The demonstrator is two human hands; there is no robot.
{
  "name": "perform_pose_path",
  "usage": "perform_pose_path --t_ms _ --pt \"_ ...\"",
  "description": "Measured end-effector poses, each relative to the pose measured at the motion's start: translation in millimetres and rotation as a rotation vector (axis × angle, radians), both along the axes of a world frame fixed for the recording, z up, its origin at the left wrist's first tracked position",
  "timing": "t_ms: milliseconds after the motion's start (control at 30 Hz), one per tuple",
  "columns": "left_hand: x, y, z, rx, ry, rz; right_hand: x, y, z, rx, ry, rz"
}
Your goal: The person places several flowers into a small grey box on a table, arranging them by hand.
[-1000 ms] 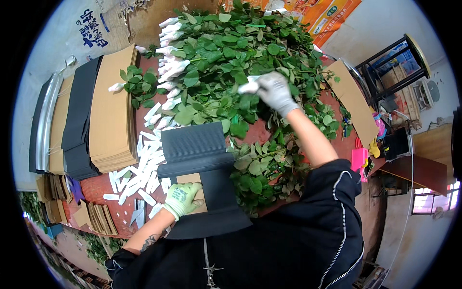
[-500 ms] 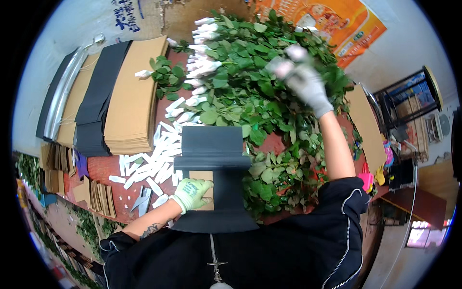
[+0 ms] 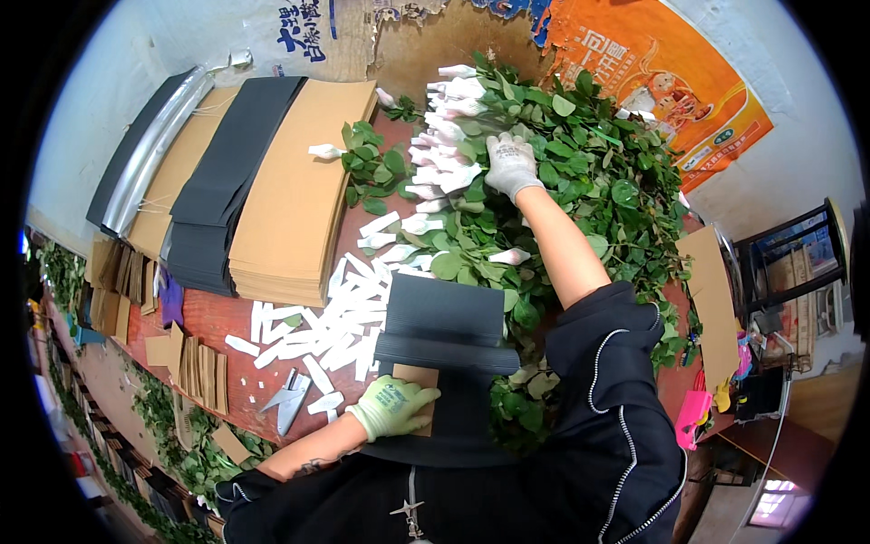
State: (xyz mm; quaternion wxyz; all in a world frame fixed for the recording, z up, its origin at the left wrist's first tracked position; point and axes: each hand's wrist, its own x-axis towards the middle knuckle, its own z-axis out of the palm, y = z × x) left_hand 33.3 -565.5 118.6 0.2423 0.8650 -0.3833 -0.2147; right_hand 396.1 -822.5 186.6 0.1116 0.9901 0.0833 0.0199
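My left hand, in a pale green glove, lies with fingers stretched over a small brown cardboard piece. Beneath that is a black ridged sheet, flat at the table's near edge. My right hand, in a whitish glove, reaches over the heap of leafy rose stems, just right of the rose heads in white sleeves. Its fingers look slightly apart, their tips partly among leaves, with no rose visible in them. A single sleeved rose lies on leaves beyond the black sheet.
Loose white sleeves are scattered on the red table, near a grey box cutter-like tool. Stacks of brown cardboard and black sheets stand at left. Another sleeved rose rests on the cardboard. A pink object hangs at right.
My right hand has moved left to the rose heads; the blurred pinkish heads at it before are gone from it. A single rose now lies beyond the black sheet. My left hand stays on the cardboard.
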Motion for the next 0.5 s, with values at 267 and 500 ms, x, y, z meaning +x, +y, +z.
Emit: perform_pose_path --t_ms 267,500 --pt "24 18 113 -0.344 0.327 -0.020 1 -56 29 0.379 -0.390 0.218" --pt "99 -27 175 -0.699 0.704 -0.059 -41 -118 112 0.951 -0.449 0.139"
